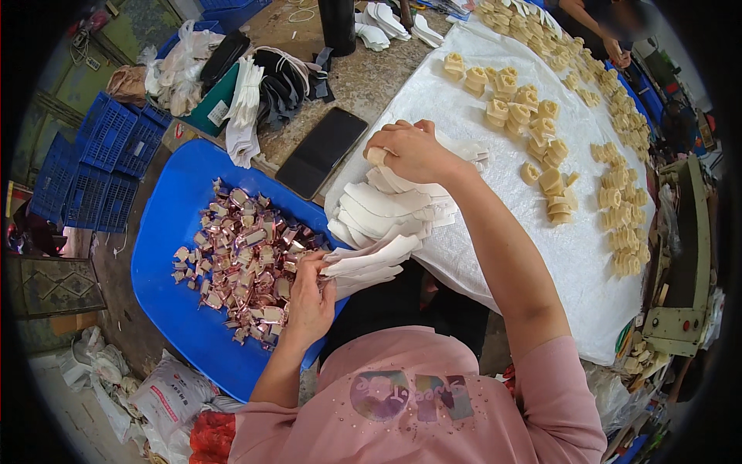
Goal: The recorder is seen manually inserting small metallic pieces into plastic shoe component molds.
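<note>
My left hand (pixel 309 300) is closed round the lower end of a stack of thin white curved cut pieces (pixel 372 259), beside the blue tub. Further up, my right hand (pixel 413 151) bends its fingers over a heap of similar white pieces (pixel 394 203) on the sheet-covered table. A small beige block (pixel 376 156) shows at its fingertips. Many beige blocks (pixel 550 179), shaped like small shoe heels, lie in rows on the white sheet (pixel 471 255). In the blue tub (pixel 174 317) is a pile of shiny metallic-pink blocks (pixel 247 251).
A black phone (pixel 321 153) lies by the table's edge. Behind it are a bundle of white strips (pixel 246 108) and a black cylinder (pixel 337 27). Stacked blue crates (pixel 100 166) stand at left. At the far right, another person's hand (pixel 614 52) is near more beige blocks.
</note>
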{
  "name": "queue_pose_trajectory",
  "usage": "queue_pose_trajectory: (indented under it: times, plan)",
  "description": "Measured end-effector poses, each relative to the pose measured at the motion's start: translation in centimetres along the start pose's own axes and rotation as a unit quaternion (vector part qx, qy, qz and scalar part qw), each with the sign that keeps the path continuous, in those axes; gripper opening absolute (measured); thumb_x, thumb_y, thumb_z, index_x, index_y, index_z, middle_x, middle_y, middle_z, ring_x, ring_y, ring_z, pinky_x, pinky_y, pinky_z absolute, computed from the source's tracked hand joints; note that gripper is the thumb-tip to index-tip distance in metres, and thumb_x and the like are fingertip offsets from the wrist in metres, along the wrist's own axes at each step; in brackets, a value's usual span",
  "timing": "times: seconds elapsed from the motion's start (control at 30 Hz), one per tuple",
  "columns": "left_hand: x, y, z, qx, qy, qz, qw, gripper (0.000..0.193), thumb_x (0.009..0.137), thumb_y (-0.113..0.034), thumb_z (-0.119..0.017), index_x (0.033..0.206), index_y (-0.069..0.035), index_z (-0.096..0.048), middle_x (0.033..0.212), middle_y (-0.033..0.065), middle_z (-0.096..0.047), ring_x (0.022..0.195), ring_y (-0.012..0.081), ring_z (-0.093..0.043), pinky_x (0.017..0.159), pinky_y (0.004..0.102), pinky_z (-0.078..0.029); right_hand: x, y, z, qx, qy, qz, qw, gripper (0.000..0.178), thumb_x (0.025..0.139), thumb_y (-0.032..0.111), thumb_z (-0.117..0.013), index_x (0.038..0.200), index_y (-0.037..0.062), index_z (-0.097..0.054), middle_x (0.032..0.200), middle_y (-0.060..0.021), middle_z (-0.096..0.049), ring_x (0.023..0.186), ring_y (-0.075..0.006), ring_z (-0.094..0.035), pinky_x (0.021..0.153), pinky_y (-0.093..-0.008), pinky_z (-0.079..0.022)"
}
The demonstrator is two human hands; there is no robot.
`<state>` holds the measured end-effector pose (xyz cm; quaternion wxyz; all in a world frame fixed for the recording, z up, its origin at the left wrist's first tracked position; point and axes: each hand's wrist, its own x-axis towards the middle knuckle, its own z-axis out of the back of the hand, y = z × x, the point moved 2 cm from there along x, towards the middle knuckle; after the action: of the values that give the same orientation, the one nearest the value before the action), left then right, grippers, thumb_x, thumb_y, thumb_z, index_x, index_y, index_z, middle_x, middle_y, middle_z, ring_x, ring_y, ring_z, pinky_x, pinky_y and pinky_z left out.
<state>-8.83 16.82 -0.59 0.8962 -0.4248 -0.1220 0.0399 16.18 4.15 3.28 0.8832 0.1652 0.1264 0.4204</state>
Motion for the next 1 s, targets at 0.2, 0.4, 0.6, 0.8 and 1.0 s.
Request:
queue_pose_trajectory:
  times: [0.2,0.4,0.6,0.8,1.0]
  plan:
    - [0.4,-0.5,-0.4,-0.047,0.042,0.044,0.997,0.038,0.080,0.004,-0.056,0.116,0.002,-0.043,0.113,0.0231,-0.053,0.102,0.0374,-0.056,0.088,0.0407,-0.045,0.2,1.7,-1.5,-0.040,0.050,0.040,0.997,0.024,0.083,0.015,-0.049,0.100,0.0155,-0.066,0.099,-0.0043,-0.063,0.106,-0.0228,-0.051,0.092,-0.0491,-0.026]
    - [0.3,-0.8,-1.2,-0.086,0.013,0.009,0.996,0.038,0.078,0.004,-0.062,0.114,-0.002,-0.051,0.105,0.0190,-0.058,0.095,0.0353,-0.059,0.081,0.0372,-0.048,-0.3,1.2,-2.9,-0.042,0.084,0.049,0.994,0.018,0.076,0.010,-0.051,0.087,0.0119,-0.065,0.083,-0.0078,-0.062,0.098,-0.0240,-0.052,0.086,-0.0462,-0.028]
    - [0.4,-1.8,-1.7,-0.056,-0.012,-0.157,0.986,0.031,0.074,0.004,-0.064,0.104,-0.002,-0.059,0.091,0.0135,-0.060,0.077,0.0287,-0.058,0.064,0.0370,-0.046,-0.5,1.1,-3.7,-0.041,0.011,0.062,0.997,0.013,0.074,0.008,-0.053,0.079,0.0081,-0.064,0.072,-0.0084,-0.060,0.092,-0.0247,-0.051,0.082,-0.0448,-0.028]
    - [0.2,-5.8,-1.1,0.069,0.015,-0.333,0.940,0.021,0.071,-0.014,-0.068,0.090,-0.007,-0.064,0.082,0.0081,-0.057,0.068,0.0197,-0.051,0.055,0.0295,-0.037,-0.5,0.4,-3.9,-0.031,0.015,0.044,0.998,0.012,0.077,0.007,-0.052,0.081,0.0067,-0.063,0.075,-0.0098,-0.060,0.093,-0.0251,-0.049,0.083,-0.0449,-0.028]
    - [-0.8,-6.5,-0.7,0.057,0.053,-0.355,0.932,0.031,0.066,-0.013,-0.070,0.097,-0.010,-0.066,0.086,0.0087,-0.059,0.065,0.0175,-0.049,0.053,0.0282,-0.037,-0.3,0.3,-4.2,-0.010,0.028,0.023,0.999,0.014,0.079,0.007,-0.051,0.085,0.0071,-0.063,0.082,-0.0112,-0.060,0.099,-0.0250,-0.048,0.086,-0.0447,-0.027]
